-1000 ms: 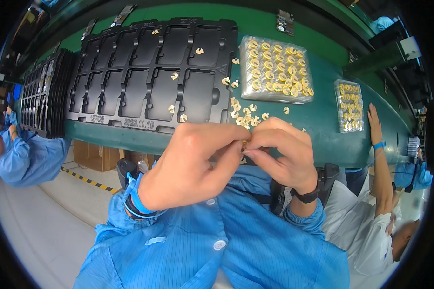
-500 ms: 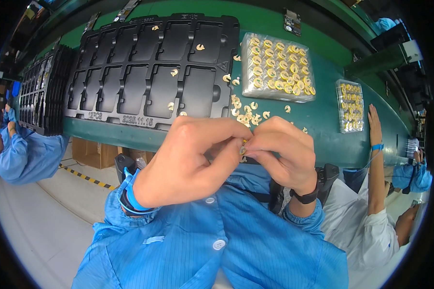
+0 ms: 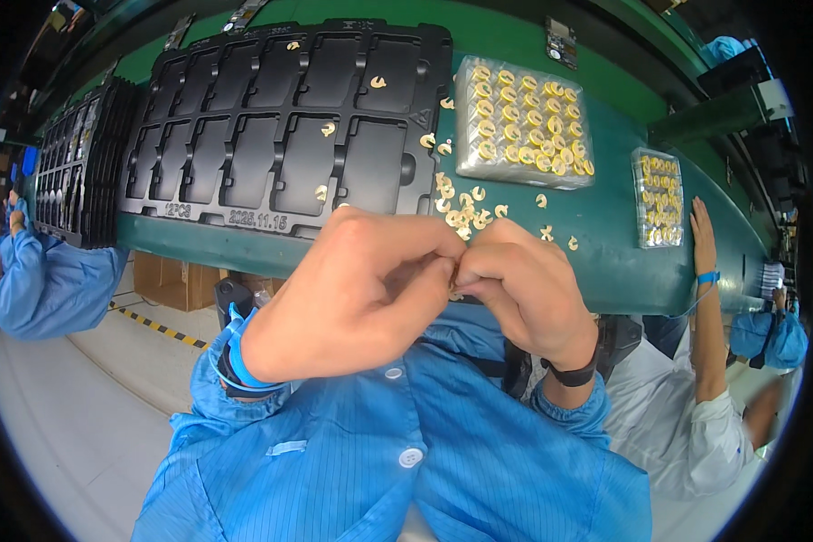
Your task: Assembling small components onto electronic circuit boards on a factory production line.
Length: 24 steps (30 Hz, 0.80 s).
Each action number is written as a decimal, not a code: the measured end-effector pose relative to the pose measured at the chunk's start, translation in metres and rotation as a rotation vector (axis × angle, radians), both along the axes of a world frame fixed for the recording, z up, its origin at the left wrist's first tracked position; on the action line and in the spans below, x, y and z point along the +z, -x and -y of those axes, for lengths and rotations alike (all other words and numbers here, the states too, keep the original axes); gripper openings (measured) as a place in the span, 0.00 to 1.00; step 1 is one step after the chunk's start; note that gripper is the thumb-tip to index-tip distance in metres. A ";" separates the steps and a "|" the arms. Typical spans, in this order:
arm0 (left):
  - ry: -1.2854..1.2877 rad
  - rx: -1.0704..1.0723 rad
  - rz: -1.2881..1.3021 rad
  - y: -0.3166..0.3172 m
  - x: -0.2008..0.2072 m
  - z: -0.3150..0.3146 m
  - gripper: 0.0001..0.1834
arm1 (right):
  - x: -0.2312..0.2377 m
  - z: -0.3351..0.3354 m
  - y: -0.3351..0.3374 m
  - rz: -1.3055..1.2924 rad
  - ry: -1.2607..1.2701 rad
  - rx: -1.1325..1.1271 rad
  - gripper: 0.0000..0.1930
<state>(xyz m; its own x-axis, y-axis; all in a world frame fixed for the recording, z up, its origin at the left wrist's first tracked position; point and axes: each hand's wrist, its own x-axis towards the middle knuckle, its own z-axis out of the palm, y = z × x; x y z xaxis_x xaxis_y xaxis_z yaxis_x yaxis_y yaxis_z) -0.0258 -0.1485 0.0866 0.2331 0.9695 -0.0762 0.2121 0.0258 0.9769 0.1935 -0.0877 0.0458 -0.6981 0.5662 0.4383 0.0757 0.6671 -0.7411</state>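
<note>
My left hand [image 3: 348,298] and my right hand [image 3: 533,294] meet in front of my chest, just off the near edge of the green table. Thumbs and forefingers of both are pinched together, fingertip to fingertip. Whatever sits between them is almost wholly covered now; a small yellow-edged piece showed there half a second ago. Just beyond my fingers lies a loose heap of small pale-gold C-shaped pieces [image 3: 465,215]. Behind it, to the right, stands a clear plastic tray [image 3: 479,170] filled with rows of round yellow-ringed parts.
At left, a large black compartment tray [image 3: 370,163] carries a few scattered C-shaped pieces. A stack of similar trays [image 3: 81,172] stands farther left. On the right, a co-worker's hand [image 3: 703,237] rests beside a smaller clear tray [image 3: 658,203]. Another person in blue [image 3: 50,275] sits far left.
My fingertips have closed in further, and the yellow-edged piece between them has gone from sight. Both hands stay almost in the same place; the view has shifted slightly.
</note>
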 end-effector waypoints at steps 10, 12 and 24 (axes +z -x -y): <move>0.073 0.005 0.118 0.002 0.004 0.001 0.10 | 0.000 0.001 0.001 -0.138 -0.004 -0.011 0.09; 0.067 0.016 0.132 0.001 0.005 0.002 0.11 | 0.002 0.002 0.001 -0.152 0.008 -0.023 0.10; -0.197 0.094 -0.177 -0.003 0.003 0.006 0.15 | 0.007 0.004 0.002 -0.113 -0.059 -0.109 0.14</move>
